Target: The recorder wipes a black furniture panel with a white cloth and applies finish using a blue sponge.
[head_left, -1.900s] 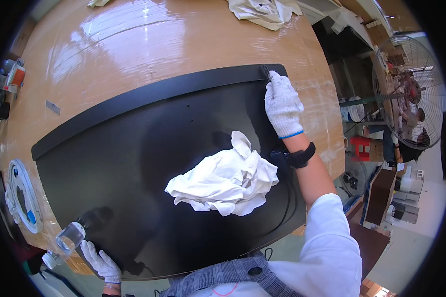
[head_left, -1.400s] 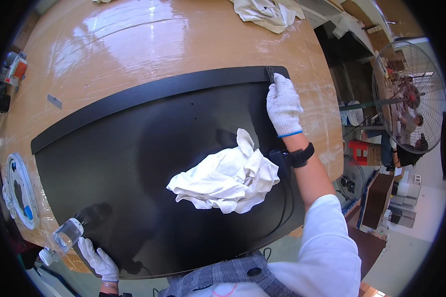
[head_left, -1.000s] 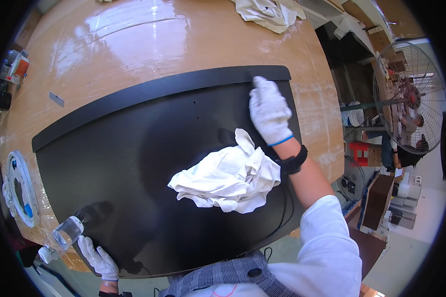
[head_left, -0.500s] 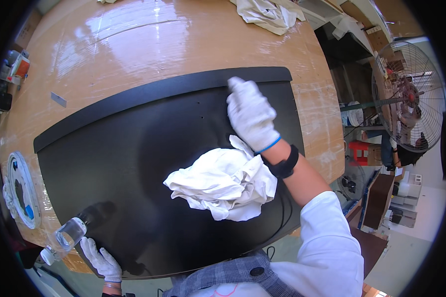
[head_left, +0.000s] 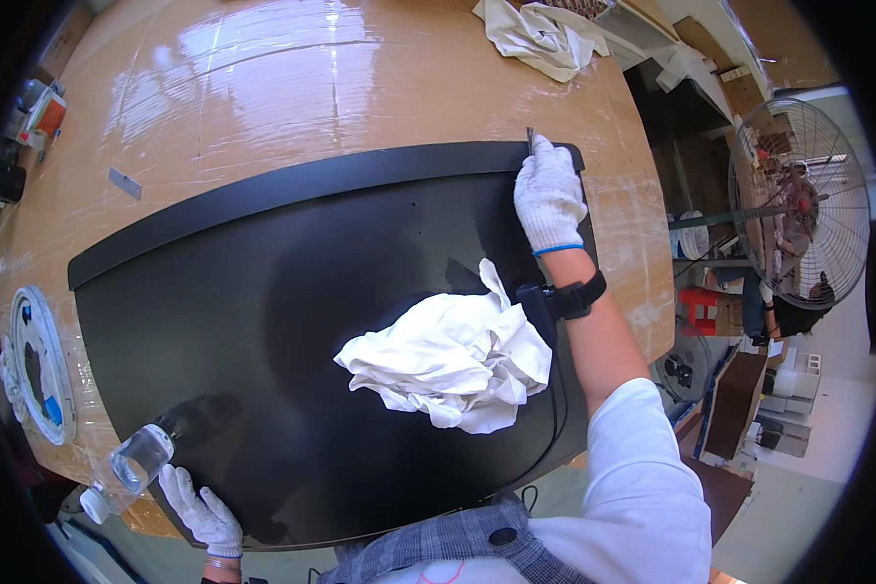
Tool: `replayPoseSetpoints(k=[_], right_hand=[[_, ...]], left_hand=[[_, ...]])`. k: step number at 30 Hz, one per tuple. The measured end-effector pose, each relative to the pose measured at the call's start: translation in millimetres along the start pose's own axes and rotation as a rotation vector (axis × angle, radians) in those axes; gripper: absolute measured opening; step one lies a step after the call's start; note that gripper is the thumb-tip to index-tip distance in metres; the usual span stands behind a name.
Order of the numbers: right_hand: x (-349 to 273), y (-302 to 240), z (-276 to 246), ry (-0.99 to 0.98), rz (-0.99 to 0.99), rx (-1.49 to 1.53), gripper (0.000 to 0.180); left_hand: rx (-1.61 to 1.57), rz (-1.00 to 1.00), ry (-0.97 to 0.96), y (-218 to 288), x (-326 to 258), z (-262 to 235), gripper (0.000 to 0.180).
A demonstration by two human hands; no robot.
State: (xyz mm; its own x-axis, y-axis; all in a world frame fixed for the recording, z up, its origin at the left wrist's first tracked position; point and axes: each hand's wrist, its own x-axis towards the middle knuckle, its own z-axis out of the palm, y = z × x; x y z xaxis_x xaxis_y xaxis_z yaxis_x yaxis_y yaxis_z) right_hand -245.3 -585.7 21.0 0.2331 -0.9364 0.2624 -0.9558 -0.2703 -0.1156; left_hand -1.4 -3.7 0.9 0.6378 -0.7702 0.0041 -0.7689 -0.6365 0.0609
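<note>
A large black panel (head_left: pixel 214 321) with a curved raised strip (head_left: pixel 292 190) along its far side lies in front of me. My right hand (head_left: pixel 552 200), in a white knit glove, is closed at the strip's right end. A thin dark tool (head_left: pixel 530 138) pokes out past its fingers; its kind is unclear. My left hand (head_left: pixel 204 513), gloved too, rests on the panel's near left edge, fingers stretched and apart. Next to it, a clear bottle (head_left: pixel 144 456) with a white cap stands at the edge. A crumpled white cloth (head_left: pixel 443 360) lies on the panel, left of my right forearm.
The panel lies on a film-covered brown table (head_left: pixel 234 107). Another cloth (head_left: pixel 545 44) lies at its far edge. At left are a round white lid or tub (head_left: pixel 60 389) and a small grey flat piece (head_left: pixel 125 183). A standing fan (head_left: pixel 798 200) is at right. A dark cable (head_left: pixel 562 409) runs beside my forearm.
My right hand has moved right and slightly farther along the strip, to its right end. The thin tool in it now shows. My left hand stays at the near edge.
</note>
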Motion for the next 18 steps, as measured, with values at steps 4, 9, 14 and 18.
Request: replayPoseSetpoints(k=[4, 9, 14, 18], right_hand=[[-20.3, -35.2, -5.9, -0.11, -0.161, 0.053, 0.023], [-2.9, -27.3, -11.5, -0.131, 0.165, -0.059, 0.029], [-35.9, -88.7, -12.1, -0.224, -0.135, -0.05, 0.017], [-37.5, -107.7, -14.4, -0.213, -0.128, 0.032, 0.019]], left_hand=[[0.007, 0.005, 0.004, -1.4, -0.9, 0.6, 0.044], [0.002, 0.005, 0.008, -0.3, -0.3, -0.1, 0.044], [0.011, 0.009, 0.007, 0.1, -0.2, -0.8, 0.044], [-0.007, 0.017, 0.028, 3.3, 3.7, 2.1, 0.045]])
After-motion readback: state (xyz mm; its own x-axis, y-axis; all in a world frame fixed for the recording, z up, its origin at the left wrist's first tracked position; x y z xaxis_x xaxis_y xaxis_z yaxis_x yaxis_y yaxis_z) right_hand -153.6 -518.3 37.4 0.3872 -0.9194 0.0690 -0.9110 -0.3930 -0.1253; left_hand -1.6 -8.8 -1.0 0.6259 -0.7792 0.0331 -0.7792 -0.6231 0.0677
